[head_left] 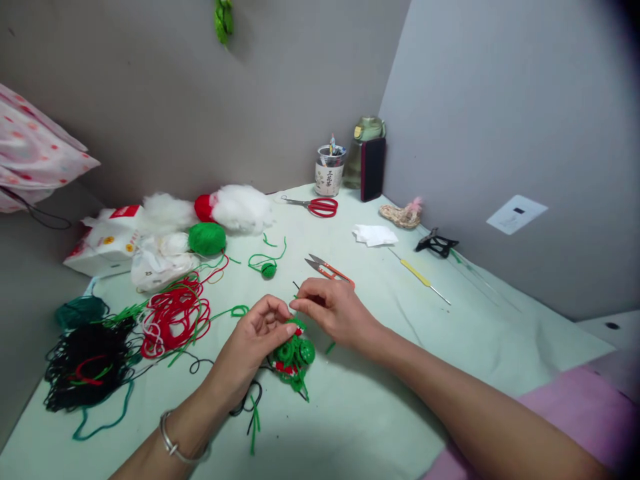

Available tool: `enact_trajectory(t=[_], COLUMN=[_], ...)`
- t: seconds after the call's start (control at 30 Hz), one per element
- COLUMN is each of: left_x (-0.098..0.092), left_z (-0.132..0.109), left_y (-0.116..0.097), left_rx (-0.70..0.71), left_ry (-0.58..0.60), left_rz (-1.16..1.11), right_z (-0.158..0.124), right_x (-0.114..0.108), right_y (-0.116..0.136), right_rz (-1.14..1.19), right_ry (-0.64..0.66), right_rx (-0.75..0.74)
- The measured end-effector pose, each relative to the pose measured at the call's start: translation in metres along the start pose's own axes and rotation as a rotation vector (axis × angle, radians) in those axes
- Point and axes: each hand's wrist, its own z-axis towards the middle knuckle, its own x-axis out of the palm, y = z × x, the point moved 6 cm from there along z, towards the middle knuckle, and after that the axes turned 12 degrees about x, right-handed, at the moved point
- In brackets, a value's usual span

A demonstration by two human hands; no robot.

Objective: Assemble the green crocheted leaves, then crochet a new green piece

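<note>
My left hand [255, 340] curls round a small green and red crocheted piece [294, 357] and holds it just above the pale green table cloth [360, 413]. My right hand [333, 310] is pinched at the top of that piece, fingertips meeting my left thumb; a thin dark needle or thread tip pokes up by them, too small to name. Green yarn ends hang from the piece. Orange-handled thread snips [327, 269] lie right behind my right hand.
A tangle of red yarn [173, 317] and black yarn [87, 363] lies at the left. Green yarn ball [207, 238], white stuffing [240, 207], red scissors [315, 205], a yellow crochet hook [420, 277], a cup of tools [330, 170] and a bottle [367, 157] stand further back.
</note>
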Motion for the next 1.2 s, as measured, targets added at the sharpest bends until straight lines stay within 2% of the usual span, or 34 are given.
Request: enact_trajectory(t=[0.13, 0.2, 0.27, 0.33, 0.47, 0.6, 0.77, 0.83, 0.93, 1.1, 1.2], left_x=[0.002, 0.003, 0.002, 0.002, -0.004, -0.01, -0.014, -0.015, -0.015, -0.016, -0.013], left_z=[-0.003, -0.004, -0.004, -0.004, -0.003, -0.001, 0.0, 0.0, 0.001, 0.002, 0.001], left_y=[0.001, 0.002, 0.0, 0.0, -0.002, -0.005, -0.009, -0.011, -0.012, -0.011, -0.011], left_rx=[-0.014, -0.02, -0.005, -0.02, -0.021, 0.028, 0.095, 0.11, 0.118, 0.094, 0.08], left_ry=[0.013, 0.036, 0.043, 0.056, -0.007, -0.079, -0.129, -0.137, -0.144, -0.151, -0.121], left_rz=[-0.009, -0.012, 0.006, 0.027, 0.076, 0.112, 0.132, 0.131, 0.112, 0.096, 0.098], right_z=[0.008, 0.01, 0.012, 0.014, 0.018, 0.024, 0.025, 0.023, 0.017, 0.009, 0.008], right_x=[0.009, 0.011, 0.004, -0.013, -0.046, -0.05, -0.053, -0.056, -0.055, -0.033, -0.025], right_y=[-0.012, -0.012, -0.013, -0.016, -0.027, -0.04, -0.043, -0.037, -0.022, -0.014, -0.018], right_rz=[0.29, 0.292, 0.09, -0.254, -0.478, -0.582, -0.521, -0.451, -0.315, -0.059, -0.05], right_ry=[0.124, 0.154, 0.091, -0.073, -0.259, -0.243, -0.234, -0.2, -0.076, 0.255, 0.308], right_rx=[0.125, 0.112, 0.091, 0.083, 0.132, 0.136, 0.138, 0.129, 0.076, 0.061, 0.09])
